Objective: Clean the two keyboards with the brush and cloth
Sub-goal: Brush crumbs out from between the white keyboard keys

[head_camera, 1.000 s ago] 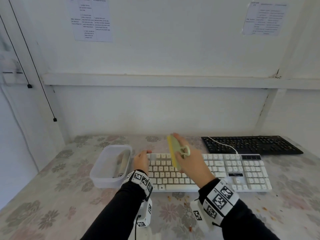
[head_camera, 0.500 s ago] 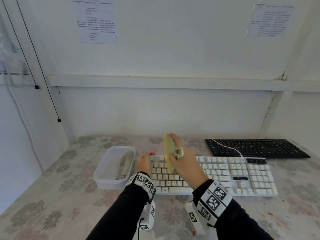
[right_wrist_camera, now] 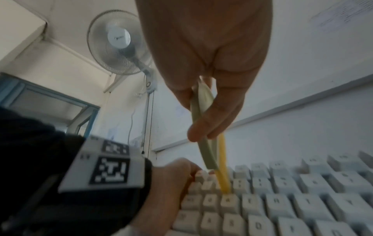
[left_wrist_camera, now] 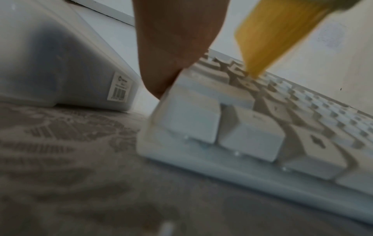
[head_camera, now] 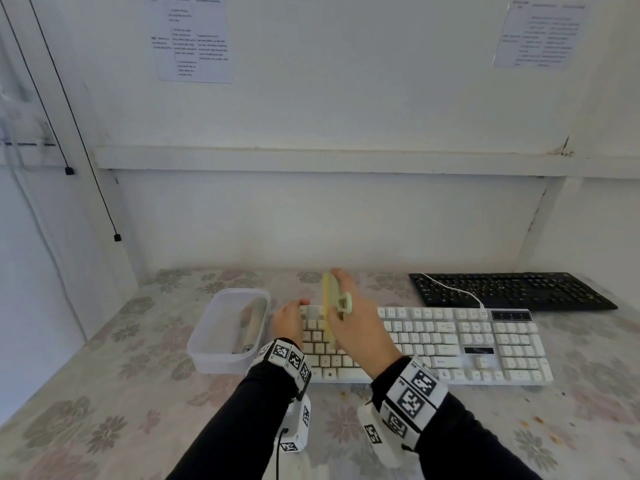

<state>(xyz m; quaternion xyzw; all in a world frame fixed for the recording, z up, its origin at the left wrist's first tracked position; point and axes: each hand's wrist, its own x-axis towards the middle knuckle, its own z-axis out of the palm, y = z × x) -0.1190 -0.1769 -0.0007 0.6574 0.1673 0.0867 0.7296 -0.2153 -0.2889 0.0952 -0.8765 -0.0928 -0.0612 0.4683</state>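
A white keyboard (head_camera: 450,344) lies across the table in front of me. My right hand (head_camera: 353,323) pinches a pale green brush (head_camera: 331,299) with yellow bristles (right_wrist_camera: 223,175), and the bristles touch the keys near the keyboard's left end (left_wrist_camera: 250,70). My left hand (head_camera: 289,320) rests on the keyboard's left edge, its fingers curled over the corner (left_wrist_camera: 171,83). A black keyboard (head_camera: 512,289) lies behind and to the right, away from both hands. No cloth shows plainly.
A clear plastic tub (head_camera: 228,330) with a rolled item inside stands just left of the white keyboard (left_wrist_camera: 60,63). The white cable (head_camera: 453,289) crosses the black keyboard. Crumbs dot the flowered tablecloth (head_camera: 104,393) at the front. A wall rises close behind.
My right hand has swept the brush leftward across the white keyboard's keys, toward my left hand. The left hand stays at the keyboard's left edge.
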